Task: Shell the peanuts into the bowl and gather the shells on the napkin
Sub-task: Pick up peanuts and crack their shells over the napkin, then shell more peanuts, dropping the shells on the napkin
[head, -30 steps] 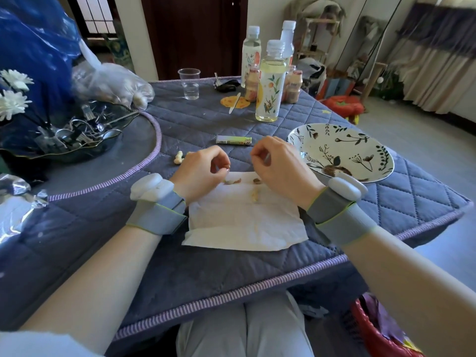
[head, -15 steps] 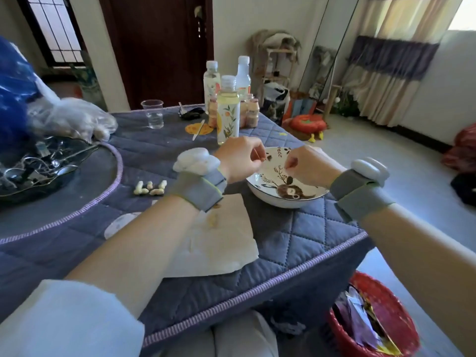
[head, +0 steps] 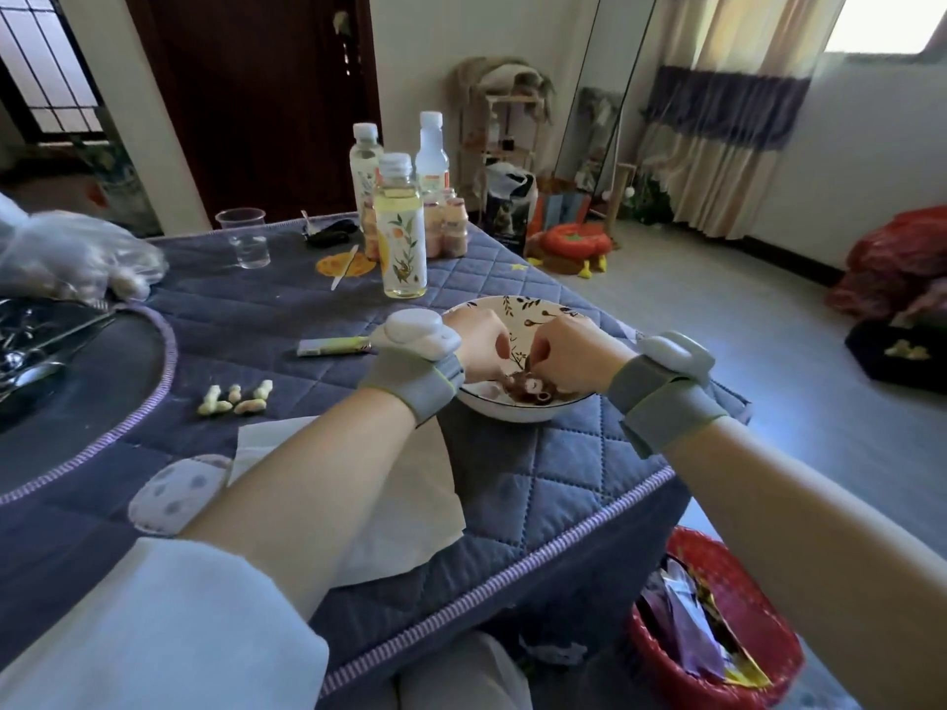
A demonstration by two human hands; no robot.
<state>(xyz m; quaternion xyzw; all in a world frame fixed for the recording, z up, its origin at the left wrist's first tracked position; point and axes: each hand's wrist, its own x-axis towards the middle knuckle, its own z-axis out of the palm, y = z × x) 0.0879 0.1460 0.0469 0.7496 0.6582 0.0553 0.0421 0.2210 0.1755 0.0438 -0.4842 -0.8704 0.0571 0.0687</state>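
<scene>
Now both hands, left hand [head: 479,345] and right hand [head: 566,353], hover over the bowl [head: 517,409] so kernels drop in, fingers curled, seemingly pinching a peanut; unshelled peanuts [head: 235,398] wait beside the napkin [head: 410,504].

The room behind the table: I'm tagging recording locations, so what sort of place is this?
Most likely a lived-in home room, not a workshop: a quilted table cover, striped curtains at a window, a plush toy on the floor, and drink bottles beside the bowl.

three bottles [head: 400,225], one bowl [head: 517,413], one napkin [head: 410,504]
</scene>
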